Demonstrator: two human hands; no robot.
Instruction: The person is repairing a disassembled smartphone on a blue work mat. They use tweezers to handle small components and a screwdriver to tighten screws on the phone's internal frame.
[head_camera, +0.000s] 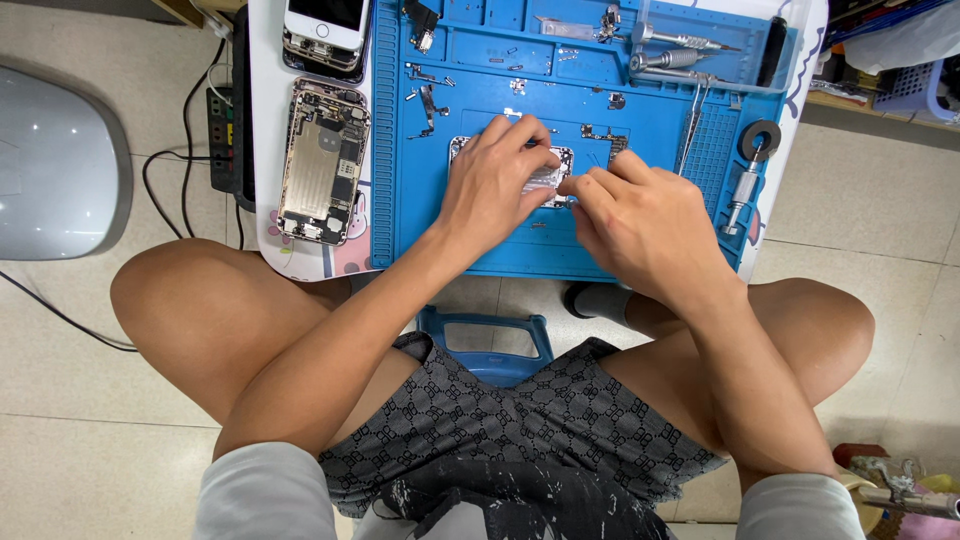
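My left hand (495, 180) lies over a small opened phone part (556, 160) in the middle of a blue work mat (420, 230), fingers curled on top of it. My right hand (640, 215) meets it from the right, fingertips pinching at the part's right edge. Most of the part is hidden under both hands. Whether the right fingers hold a tool or a tiny piece cannot be made out.
An opened phone body (323, 162) and a phone with its screen (325, 30) lie left of the mat. Screwdrivers (685, 42), tweezers (692, 120), a round-capped driver (748, 175) and several small loose parts (428, 100) sit on the mat. A power strip (220, 125) lies on the floor.
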